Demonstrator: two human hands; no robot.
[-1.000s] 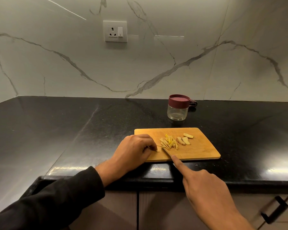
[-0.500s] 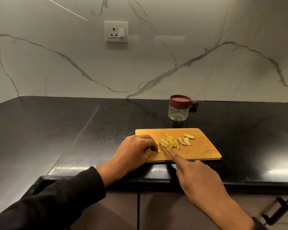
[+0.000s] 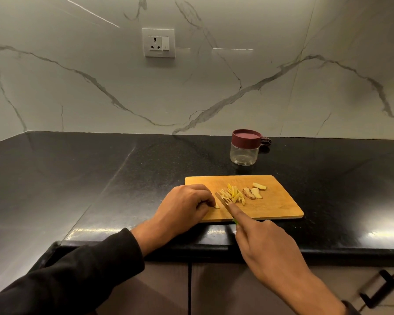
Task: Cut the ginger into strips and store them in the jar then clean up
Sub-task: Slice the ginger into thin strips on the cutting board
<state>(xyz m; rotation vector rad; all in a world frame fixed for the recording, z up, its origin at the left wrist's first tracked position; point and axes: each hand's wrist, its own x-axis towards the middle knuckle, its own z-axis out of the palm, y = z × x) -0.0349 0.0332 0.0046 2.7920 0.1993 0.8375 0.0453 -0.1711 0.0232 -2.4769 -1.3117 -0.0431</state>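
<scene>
Knife (image 3: 223, 199) edged closer to strip pile (image 3: 234, 195) at frame centre; right hand (image 3: 268, 248) gripped knife, left hand (image 3: 187, 206) pinched ginger piece (image 3: 217, 206). Cutting unfinished.

Just past your right hand's (image 3: 266, 244) forefinger lie pale yellow ginger strips (image 3: 233, 195); beyond them, tan slices (image 3: 253, 193) edged brown. They sit on your honey-orange wooden board (image 3: 280, 203). Your left sleeve (image 3: 77, 271) is black. The counter (image 3: 100, 173) is speckled black, the wall (image 3: 214, 87) white marble with grey veins. The clear jar (image 3: 245, 153) wears a maroon lid (image 3: 246, 137).
</scene>
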